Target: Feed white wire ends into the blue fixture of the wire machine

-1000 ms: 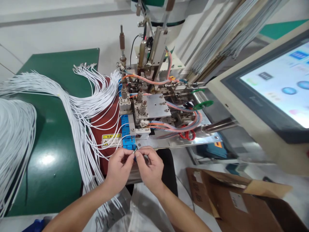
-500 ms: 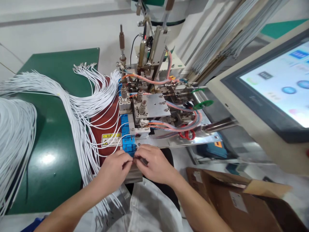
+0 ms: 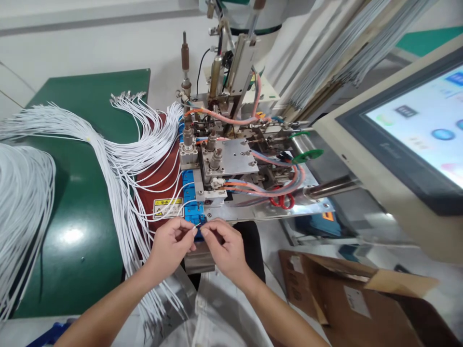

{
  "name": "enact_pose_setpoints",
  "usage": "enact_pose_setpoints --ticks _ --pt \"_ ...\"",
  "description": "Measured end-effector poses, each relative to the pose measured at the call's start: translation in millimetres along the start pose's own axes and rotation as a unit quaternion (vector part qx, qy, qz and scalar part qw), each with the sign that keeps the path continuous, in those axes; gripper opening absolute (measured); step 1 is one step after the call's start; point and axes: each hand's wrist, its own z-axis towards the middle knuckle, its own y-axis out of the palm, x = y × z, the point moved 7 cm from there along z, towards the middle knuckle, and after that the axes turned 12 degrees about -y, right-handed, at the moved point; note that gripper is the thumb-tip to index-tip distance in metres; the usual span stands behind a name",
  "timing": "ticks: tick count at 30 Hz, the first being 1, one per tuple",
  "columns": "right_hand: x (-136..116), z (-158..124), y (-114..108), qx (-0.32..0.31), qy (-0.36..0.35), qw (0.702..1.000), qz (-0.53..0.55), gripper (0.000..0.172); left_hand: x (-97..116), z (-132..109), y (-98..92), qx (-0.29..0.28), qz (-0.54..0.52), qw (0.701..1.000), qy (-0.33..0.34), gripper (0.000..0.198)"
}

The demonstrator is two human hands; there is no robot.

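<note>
My left hand (image 3: 174, 245) pinches a thin white cable, whose end (image 3: 196, 225) pokes out between thumb and forefinger. Close beside it, my right hand (image 3: 224, 243) has thumb and forefinger pressed together; whatever they hold is too small to name. Both hands are just in front of the row of blue fixture blocks (image 3: 193, 209) on the machine (image 3: 235, 156). White cables run from these blocks over a red-brown plate (image 3: 154, 185) to a large bundle of white cables (image 3: 108, 178) on the left.
Another coil of white cables (image 3: 25, 207) lies on the green table (image 3: 85, 255). A touchscreen panel (image 3: 415, 125) juts in at the right, above an open cardboard box (image 3: 347, 299). Red-handled scissors (image 3: 284, 201) lie on the machine's metal base.
My hands have turned slightly and their fingertips have risen a little, so the cable end now shows between them. The view has shifted slightly.
</note>
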Motion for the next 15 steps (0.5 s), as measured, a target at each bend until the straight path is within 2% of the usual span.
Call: enact_pose_setpoints --ticks 3,8,11,15 --pt "10 2 -4 0.028 0.061 0.996 0.056 0.008 -2 1 0.6 -0.003 0.003 1.000 -0.007 0.012" --pt "18 2 3 0.029 0.132 0.985 0.107 0.010 -2 0 3.3 -0.013 0.020 1.000 -0.006 0.013" --pt "16 1 3 0.019 0.123 0.989 0.075 0.012 -2 0 4.9 -0.020 0.039 0.999 -0.004 0.013" --pt "10 3 -3 -0.020 0.044 0.998 -0.026 0.012 4 0 0.3 -0.016 0.127 0.991 0.040 0.015"
